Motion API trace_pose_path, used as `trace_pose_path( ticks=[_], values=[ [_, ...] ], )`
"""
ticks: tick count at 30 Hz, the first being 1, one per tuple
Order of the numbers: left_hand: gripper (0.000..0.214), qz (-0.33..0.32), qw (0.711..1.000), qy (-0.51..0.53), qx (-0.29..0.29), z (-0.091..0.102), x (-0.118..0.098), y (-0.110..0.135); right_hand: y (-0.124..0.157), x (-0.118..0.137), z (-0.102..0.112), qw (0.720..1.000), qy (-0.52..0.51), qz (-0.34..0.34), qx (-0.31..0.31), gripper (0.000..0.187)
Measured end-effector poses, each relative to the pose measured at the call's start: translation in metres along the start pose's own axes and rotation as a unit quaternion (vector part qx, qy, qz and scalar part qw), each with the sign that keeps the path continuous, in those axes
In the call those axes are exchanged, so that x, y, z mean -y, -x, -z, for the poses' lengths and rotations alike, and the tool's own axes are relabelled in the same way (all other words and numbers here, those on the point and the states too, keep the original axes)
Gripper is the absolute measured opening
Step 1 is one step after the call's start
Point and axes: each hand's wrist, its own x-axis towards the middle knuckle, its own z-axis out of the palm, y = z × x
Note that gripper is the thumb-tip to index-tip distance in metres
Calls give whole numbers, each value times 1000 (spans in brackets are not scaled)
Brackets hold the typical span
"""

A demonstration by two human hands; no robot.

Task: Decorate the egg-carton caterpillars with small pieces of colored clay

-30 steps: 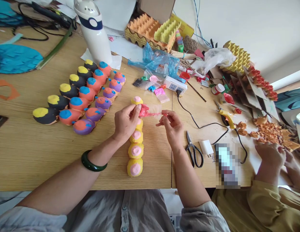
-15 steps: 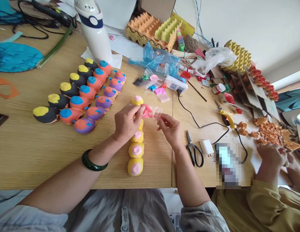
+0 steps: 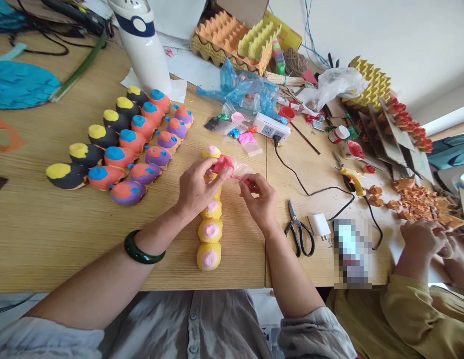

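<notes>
Pink clay bag (image 3: 225, 164) is being held just above the far end of the yellow cup row (image 3: 209, 232), the left hand (image 3: 196, 189) curling thumb and fingers shut on the lump, the right hand (image 3: 260, 199) pinching the clear end. Pinching lightly and steadily with the 2 hands is probably serving best, sparing the thin film a tear.

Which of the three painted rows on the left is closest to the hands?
The purple row with orange tops; the orange-and-blue row and black-and-yellow row lie farther from the left hand.
</notes>
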Motion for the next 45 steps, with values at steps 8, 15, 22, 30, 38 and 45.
trace_pose_path(
  ticks=[8, 15, 22, 30, 38, 45],
  values=[
    [29, 14, 986, 158, 42, -2, -9, 3, 1, -3, -3, 998, 11, 56, -14, 9],
    [27, 13, 982, 175, 64, -1, -12, 3, 5, 7, -1, 999, 13, 39, -14, 9],
    [58, 5, 972, 207, 111, -10, -7, 7, 7, 9, -5, 997, -59, -46, -34, 23],
    [42, -51, 987, 99, 115, -8, -9, 7, 2, 8, -7, 982, -137, -125, -33, 34],
    [45, -86, 989, 77, 91, -7, -7, 4, -6, 9, -4, 947, -256, -195, 2, 42],
    [41, 6, 976, 202, 78, -8, -9, 2, -3, 10, -3, 961, -234, -150, -10, 41]
  ],
)
